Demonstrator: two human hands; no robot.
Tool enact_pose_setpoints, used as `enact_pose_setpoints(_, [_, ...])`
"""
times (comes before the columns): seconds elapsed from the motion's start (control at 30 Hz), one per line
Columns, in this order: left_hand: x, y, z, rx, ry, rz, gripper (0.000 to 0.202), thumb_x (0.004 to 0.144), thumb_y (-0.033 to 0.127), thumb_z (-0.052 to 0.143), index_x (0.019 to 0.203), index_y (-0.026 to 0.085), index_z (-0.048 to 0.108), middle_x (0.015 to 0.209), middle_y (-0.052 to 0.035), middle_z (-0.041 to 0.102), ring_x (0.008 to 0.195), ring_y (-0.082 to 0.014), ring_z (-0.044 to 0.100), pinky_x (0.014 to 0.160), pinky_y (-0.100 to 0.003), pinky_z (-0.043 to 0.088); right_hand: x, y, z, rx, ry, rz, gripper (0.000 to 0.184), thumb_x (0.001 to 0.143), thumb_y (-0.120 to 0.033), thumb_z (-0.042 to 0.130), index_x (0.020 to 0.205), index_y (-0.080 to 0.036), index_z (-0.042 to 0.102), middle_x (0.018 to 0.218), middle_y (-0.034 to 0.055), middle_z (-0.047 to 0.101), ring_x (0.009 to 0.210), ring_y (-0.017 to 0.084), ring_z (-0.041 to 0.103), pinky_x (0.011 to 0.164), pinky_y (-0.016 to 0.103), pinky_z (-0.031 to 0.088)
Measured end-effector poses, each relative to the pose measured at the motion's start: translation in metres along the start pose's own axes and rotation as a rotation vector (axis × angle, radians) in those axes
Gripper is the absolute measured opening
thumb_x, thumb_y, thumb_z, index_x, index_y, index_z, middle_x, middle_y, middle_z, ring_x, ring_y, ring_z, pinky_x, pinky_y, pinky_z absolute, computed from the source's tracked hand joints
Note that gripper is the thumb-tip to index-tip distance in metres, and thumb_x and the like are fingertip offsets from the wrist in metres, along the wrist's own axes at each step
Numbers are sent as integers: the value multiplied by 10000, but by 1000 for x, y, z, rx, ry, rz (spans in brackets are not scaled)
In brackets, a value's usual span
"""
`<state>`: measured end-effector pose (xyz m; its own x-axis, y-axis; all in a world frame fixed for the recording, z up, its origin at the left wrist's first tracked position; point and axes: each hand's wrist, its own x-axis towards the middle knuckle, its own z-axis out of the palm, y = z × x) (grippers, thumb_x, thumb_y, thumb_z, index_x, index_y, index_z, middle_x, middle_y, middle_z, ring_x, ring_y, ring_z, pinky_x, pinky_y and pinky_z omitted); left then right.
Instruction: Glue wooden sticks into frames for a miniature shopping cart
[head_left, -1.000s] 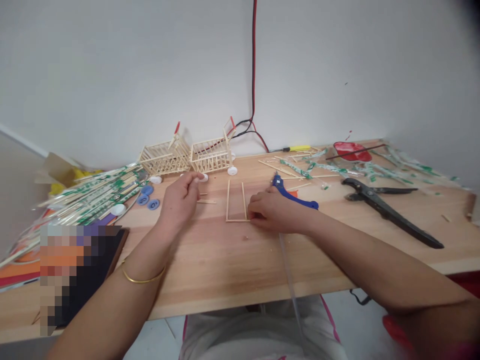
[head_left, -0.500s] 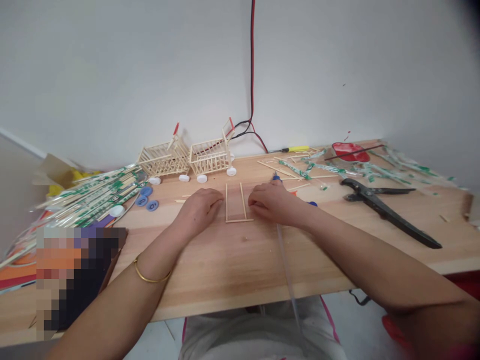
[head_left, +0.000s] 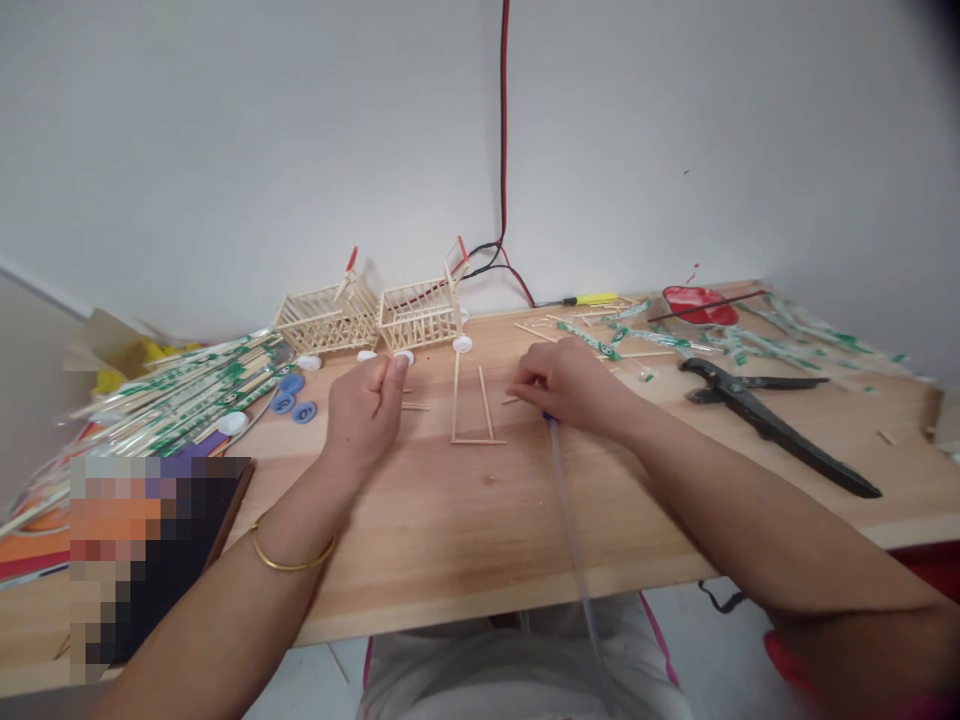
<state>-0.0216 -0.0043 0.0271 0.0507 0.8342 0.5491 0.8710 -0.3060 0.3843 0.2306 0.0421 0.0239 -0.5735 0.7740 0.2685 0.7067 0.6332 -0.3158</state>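
A U-shaped frame of thin wooden sticks (head_left: pixel 471 438) lies flat on the wooden table (head_left: pixel 465 540) between my hands. My left hand (head_left: pixel 364 410) hovers just left of it with the fingers curled and thumb against forefinger; what it pinches is hidden. A few short sticks (head_left: pixel 414 405) lie beside it. My right hand (head_left: pixel 570 385) is closed over a blue glue gun (head_left: pixel 550 415), of which only a sliver shows. Its clear glue stick (head_left: pixel 574 540) trails toward me. A short stick (head_left: pixel 511 400) lies at my right fingertips.
Two stick-built carts (head_left: pixel 420 312) with white wheels stand at the back by the wall. A heap of wrapped sticks (head_left: pixel 187 390) and blue caps (head_left: pixel 292 395) lie at the left. Black pliers (head_left: pixel 772 420), a red dish (head_left: pixel 701 303) and wrapper scraps lie at the right. A red-black wire (head_left: pixel 504 150) hangs down the wall.
My left hand drew back up and left from the frame's side toward the short sticks. My right hand rose from the frame's right stick and moved farther back, taking the glue gun with it.
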Motion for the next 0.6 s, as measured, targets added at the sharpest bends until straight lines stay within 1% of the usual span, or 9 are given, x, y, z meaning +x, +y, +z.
enact_pose_setpoints(0.07, [1,-1,-2,-19,27,-10,422,921,368,330,547,189,405,522,9,433,534,-124,421,551,-264,279,1,8,-7,33,127,64,254,777,-345,614,604,-167,564,651,11,594,609,127,505,620,268,305])
enact_pose_setpoints(0.17, [2,-3,1,-9,8,1,409,880,372,421,522,193,340,523,20,393,534,-119,386,551,-264,268,3,19,-17,67,298,198,356,770,-411,606,544,-179,460,557,-11,499,543,115,433,540,250,282])
enact_pose_setpoints(0.27, [2,-7,5,14,-56,-86,333,788,323,548,560,198,340,522,43,386,508,-108,369,526,-250,264,3,27,-21,89,394,293,373,785,-433,576,546,-187,429,514,-26,436,519,112,398,513,246,270])
enact_pose_setpoints(0.33, [2,-9,6,25,-104,-156,240,751,248,550,606,203,365,517,57,384,486,-106,368,501,-238,258,3,29,-20,104,413,300,352,797,-423,558,562,-188,444,517,-27,437,522,113,404,515,246,278])
enact_pose_setpoints(0.4, [2,-10,7,14,-107,-163,132,734,174,514,663,206,407,537,57,398,495,-109,389,496,-230,277,3,28,-16,118,400,272,323,803,-407,551,585,-186,463,535,-22,464,534,117,424,523,246,289])
enact_pose_setpoints(0.43, [2,-10,6,-2,-78,-132,85,727,148,503,708,204,442,566,50,426,518,-113,411,507,-229,303,3,27,-14,126,387,250,304,805,-395,549,599,-185,473,550,-17,483,545,119,437,529,246,296])
enact_pose_setpoints(0.47, [2,-9,5,-20,-31,-84,81,726,132,497,768,199,480,617,34,469,560,-120,444,534,-233,341,3,26,-12,132,373,223,282,806,-380,548,614,-184,482,569,-13,503,558,121,450,537,245,302])
enact_pose_setpoints(0.53, [1,-5,3,-50,81,42,153,755,131,493,893,183,536,762,-16,560,691,-140,516,632,-256,411,3,22,-8,135,345,166,236,804,-346,551,641,-182,499,602,-5,533,578,124,468,552,244,315])
enact_pose_setpoints(0.6, [-2,1,-1,-63,161,125,174,818,164,474,957,174,577,847,-43,610,789,-152,557,725,-280,432,3,20,-5,131,322,120,204,806,-324,550,663,-182,519,621,0,551,585,125,474,564,243,325])
